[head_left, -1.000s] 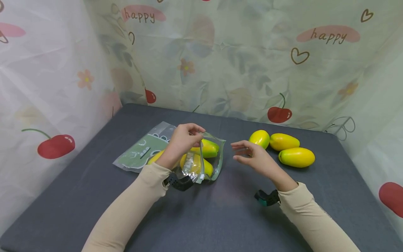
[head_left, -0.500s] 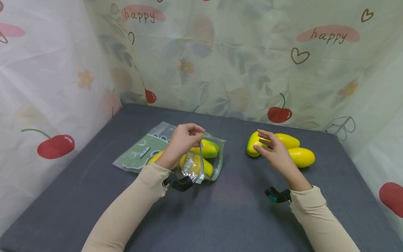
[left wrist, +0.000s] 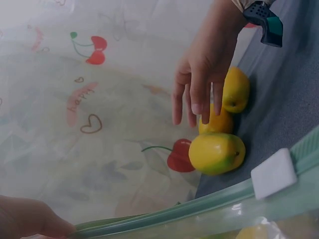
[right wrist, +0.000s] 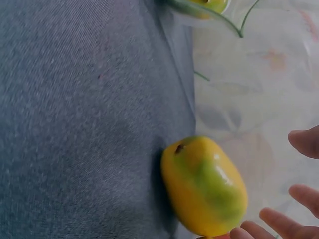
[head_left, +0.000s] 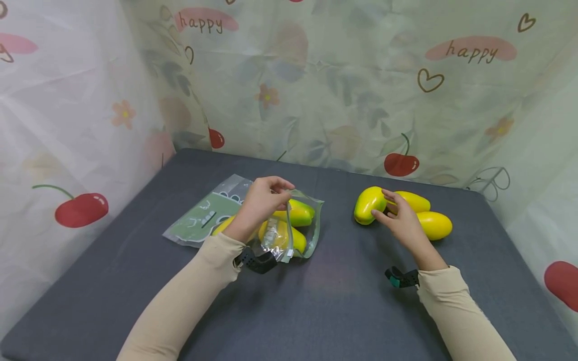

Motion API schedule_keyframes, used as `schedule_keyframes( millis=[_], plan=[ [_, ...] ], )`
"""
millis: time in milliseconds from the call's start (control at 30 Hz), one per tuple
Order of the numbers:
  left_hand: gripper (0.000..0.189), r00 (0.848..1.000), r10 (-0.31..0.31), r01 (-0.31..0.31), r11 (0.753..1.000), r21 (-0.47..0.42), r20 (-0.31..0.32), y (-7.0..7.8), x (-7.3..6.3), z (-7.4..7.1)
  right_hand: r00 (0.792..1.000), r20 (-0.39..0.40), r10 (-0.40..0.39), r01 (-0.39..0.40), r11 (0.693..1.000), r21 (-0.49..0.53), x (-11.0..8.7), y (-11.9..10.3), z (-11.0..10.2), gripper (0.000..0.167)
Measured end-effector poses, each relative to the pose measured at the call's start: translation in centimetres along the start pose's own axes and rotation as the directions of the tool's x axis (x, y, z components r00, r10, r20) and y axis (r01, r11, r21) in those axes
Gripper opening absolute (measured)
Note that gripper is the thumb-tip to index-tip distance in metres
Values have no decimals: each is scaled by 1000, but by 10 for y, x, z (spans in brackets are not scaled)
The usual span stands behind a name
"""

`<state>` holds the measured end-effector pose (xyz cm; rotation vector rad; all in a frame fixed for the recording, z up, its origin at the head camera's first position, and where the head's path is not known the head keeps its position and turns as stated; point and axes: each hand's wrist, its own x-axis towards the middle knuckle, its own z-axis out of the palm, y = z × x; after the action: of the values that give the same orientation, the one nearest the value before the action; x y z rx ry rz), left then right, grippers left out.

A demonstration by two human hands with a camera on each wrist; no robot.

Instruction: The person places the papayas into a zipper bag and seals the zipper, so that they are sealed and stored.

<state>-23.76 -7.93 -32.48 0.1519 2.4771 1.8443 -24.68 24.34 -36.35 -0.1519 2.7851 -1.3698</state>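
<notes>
My left hand (head_left: 266, 200) pinches the upper edge of a clear zip bag (head_left: 317, 223), whose mouth gapes to the right. A white slider (left wrist: 274, 173) sits on the green zip strip in the left wrist view. Yellow-green papayas (head_left: 300, 214) lie inside the bag. At the right, my right hand (head_left: 403, 220) hovers over three loose papayas, fingers spread and relaxed. Its fingertips are right by the edge of the leftmost papaya (head_left: 369, 204), which the right wrist view shows close up. The hand partly covers the other two, the back papaya (head_left: 416, 201) and the front papaya (head_left: 435, 225).
Clear plastic with a green cartoon print (head_left: 205, 218) spreads left of the left hand on the dark grey table (head_left: 316, 311). Patterned curtains (head_left: 338, 100) stand behind and at both sides. A thin cable (head_left: 494, 183) hangs at the back right corner.
My right hand has moved right, from beside the bag to over the loose papayas. The leftmost papaya has turned and sits slightly further left. My left hand and the bag stay put.
</notes>
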Motion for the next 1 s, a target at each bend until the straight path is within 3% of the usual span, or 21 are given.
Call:
schedule_keyframes(
  millis=[467, 767, 1000],
  plan=[
    [22, 1000, -8, 8, 1000, 2, -8, -1, 0, 1, 1000, -14, 19, -21, 990, -137, 24, 15, 5, 72],
    [23, 1000, 4, -4, 1000, 18, -2, -2, 0, 2, 998, -49, 33, -46, 955, -294, 42, 14, 12, 74],
    [23, 1000, 10, -10, 1000, 17, 3, -2, 0, 2, 998, -38, 52, -61, 941, -332, 50, 17, 16, 79]
  ],
)
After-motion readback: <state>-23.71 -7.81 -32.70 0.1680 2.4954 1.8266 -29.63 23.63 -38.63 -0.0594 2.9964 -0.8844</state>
